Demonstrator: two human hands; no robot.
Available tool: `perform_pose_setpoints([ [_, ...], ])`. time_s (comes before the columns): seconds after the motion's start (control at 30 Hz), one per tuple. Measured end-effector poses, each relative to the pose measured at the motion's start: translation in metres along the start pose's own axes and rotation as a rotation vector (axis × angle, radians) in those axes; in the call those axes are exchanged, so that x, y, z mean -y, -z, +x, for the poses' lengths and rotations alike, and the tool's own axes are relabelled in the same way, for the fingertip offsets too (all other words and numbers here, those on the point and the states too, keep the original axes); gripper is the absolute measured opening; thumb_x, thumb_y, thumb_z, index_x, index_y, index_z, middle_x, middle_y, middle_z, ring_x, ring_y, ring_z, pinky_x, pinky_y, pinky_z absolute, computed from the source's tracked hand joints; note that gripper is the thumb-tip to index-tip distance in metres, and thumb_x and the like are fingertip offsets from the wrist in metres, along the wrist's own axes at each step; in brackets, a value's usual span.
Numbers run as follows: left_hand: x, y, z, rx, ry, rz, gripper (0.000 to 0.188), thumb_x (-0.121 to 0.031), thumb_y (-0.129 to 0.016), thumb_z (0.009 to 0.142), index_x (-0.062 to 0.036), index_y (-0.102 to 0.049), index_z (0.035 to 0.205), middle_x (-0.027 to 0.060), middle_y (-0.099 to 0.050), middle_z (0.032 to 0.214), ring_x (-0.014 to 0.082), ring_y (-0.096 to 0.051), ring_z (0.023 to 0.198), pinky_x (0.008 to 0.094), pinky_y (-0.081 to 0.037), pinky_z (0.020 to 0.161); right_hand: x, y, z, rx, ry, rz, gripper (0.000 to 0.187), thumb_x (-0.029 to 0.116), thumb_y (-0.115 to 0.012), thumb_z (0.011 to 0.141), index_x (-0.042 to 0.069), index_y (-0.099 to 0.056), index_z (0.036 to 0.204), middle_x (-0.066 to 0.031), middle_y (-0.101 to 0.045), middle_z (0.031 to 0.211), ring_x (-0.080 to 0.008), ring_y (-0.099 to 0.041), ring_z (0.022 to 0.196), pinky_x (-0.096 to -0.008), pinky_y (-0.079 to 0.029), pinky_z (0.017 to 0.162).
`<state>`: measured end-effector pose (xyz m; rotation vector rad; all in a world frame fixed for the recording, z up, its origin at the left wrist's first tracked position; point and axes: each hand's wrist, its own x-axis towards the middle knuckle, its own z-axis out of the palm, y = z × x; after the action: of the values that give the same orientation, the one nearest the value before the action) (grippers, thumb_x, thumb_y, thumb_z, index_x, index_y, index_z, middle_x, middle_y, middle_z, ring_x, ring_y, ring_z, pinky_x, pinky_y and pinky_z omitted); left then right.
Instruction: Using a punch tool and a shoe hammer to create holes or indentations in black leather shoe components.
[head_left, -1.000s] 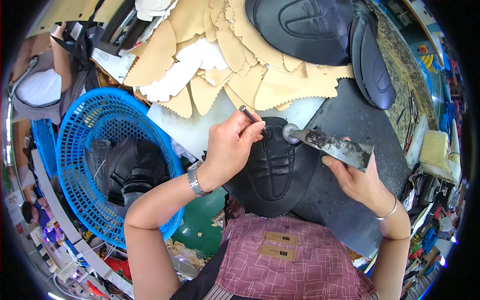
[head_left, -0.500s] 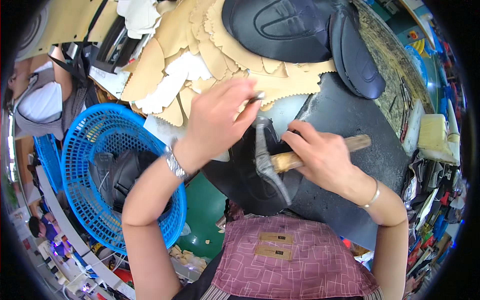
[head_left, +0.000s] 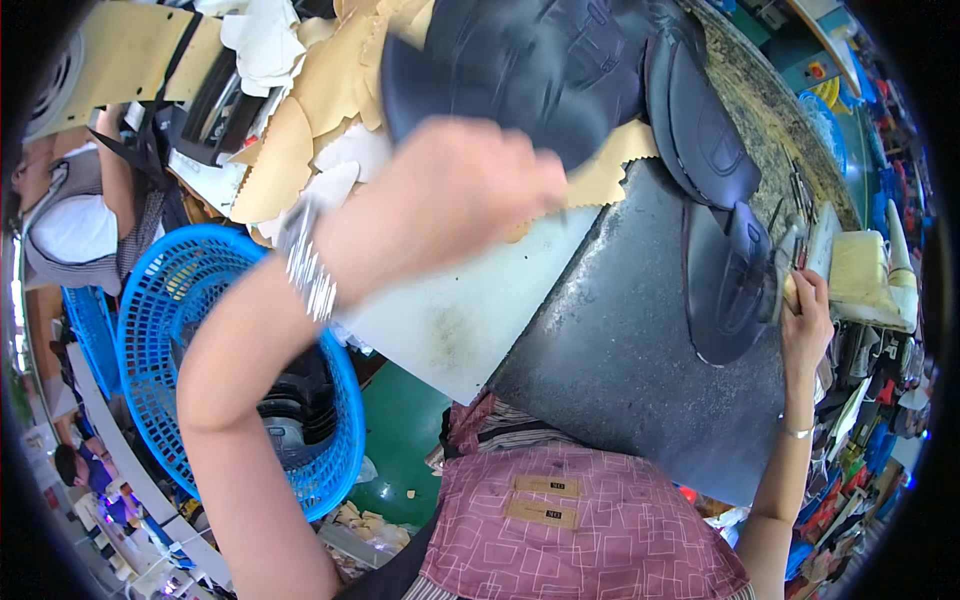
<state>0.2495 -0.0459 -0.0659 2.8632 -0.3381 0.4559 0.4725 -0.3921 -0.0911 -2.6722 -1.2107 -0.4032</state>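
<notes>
My left hand (head_left: 480, 185) is blurred by motion at the far middle of the table, beside a smeared dark leather piece (head_left: 490, 110); whether its fingers hold that piece cannot be made out. At the table's right edge my right hand (head_left: 808, 325) is closed round the wooden handle of a hammer (head_left: 791, 290), whose head is partly hidden among other tools. Just left of that hand lies a curved dark leather piece (head_left: 712, 315). Another rounded dark flap (head_left: 695, 120) rests farther back.
A black slab (head_left: 630, 300) and a pale board (head_left: 440, 330) cover the near table. Scalloped tan sheets (head_left: 335, 75) are heaped at the far left. A blue basket (head_left: 135, 330) with dark pieces stands left. A yellowish block (head_left: 862, 270) sits right. Another person (head_left: 85, 215) is at far left.
My right hand has carried the hammer from the middle to the table's right edge. My left hand moved slightly right. The dark piece in front of me is gone from there, baring the pale board.
</notes>
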Motion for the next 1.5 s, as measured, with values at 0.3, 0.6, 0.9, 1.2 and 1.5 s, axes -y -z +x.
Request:
perform_pose_setpoints([
  [0.3,-0.132,-0.013,-0.077,0.22,0.312,-0.737,0.013,-0.006,-0.062,0.069,-0.0029,-0.052,0.076,0.009,-0.055,0.072,0.024,-0.058,0.064,0.0316,-0.049,0.054,0.144,0.007,0.015,0.67,0.246,0.954,0.029,0.002,-0.065,0.069,-0.002,-0.059,0.097,-0.0159,-0.063,0.089,-0.0298,-0.063,0.072,-0.0333,-0.05,0.064],
  [0.6,-0.08,-0.041,-0.1,-0.434,1.193,-1.074,0.009,-0.006,-0.054,0.089,0.0016,-0.053,0.095,0.0098,-0.065,0.086,0.0129,-0.063,0.079,0.0247,-0.052,0.069,0.168,0.0,0.017,0.728,0.384,0.784,0.017,0.004,-0.065,0.077,-0.004,-0.056,0.09,-0.0138,-0.059,0.081,-0.0278,-0.059,0.066,-0.0306,-0.047,0.062],
  [0.9,-0.075,-0.048,-0.099,-0.278,1.087,-0.749,0.008,-0.001,-0.056,0.085,0.0029,-0.055,0.092,0.0131,-0.065,0.088,0.0157,-0.065,0.073,0.0246,-0.052,0.066,0.176,0.016,0.037,0.538,0.514,0.841,0.026,0.0,-0.065,0.065,0.004,-0.059,0.09,-0.0105,-0.059,0.075,-0.0289,-0.06,0.061,-0.0332,-0.048,0.053],
  [1.2,-0.081,-0.05,-0.089,-0.376,1.079,-0.717,0.008,-0.003,-0.054,0.087,0.0034,-0.05,0.086,0.0145,-0.065,0.081,0.0175,-0.065,0.069,0.0267,-0.053,0.063,0.174,0.001,0.029,0.565,0.569,0.891,0.028,0.002,-0.063,0.066,0.001,-0.054,0.093,-0.0133,-0.058,0.081,-0.0321,-0.059,0.063,-0.0332,-0.047,0.054],
  [1.5,-0.078,-0.058,-0.085,-0.356,0.975,-0.757,0.01,-0.006,-0.053,0.089,0.0036,-0.053,0.093,0.0091,-0.066,0.078,0.0122,-0.064,0.07,0.0254,-0.052,0.062,0.168,0.019,0.035,0.554,0.513,0.866,0.023,-0.003,-0.064,0.067,0.0,-0.06,0.09,-0.012,-0.061,0.082,-0.0299,-0.06,0.062,-0.0313,-0.049,0.056],
])
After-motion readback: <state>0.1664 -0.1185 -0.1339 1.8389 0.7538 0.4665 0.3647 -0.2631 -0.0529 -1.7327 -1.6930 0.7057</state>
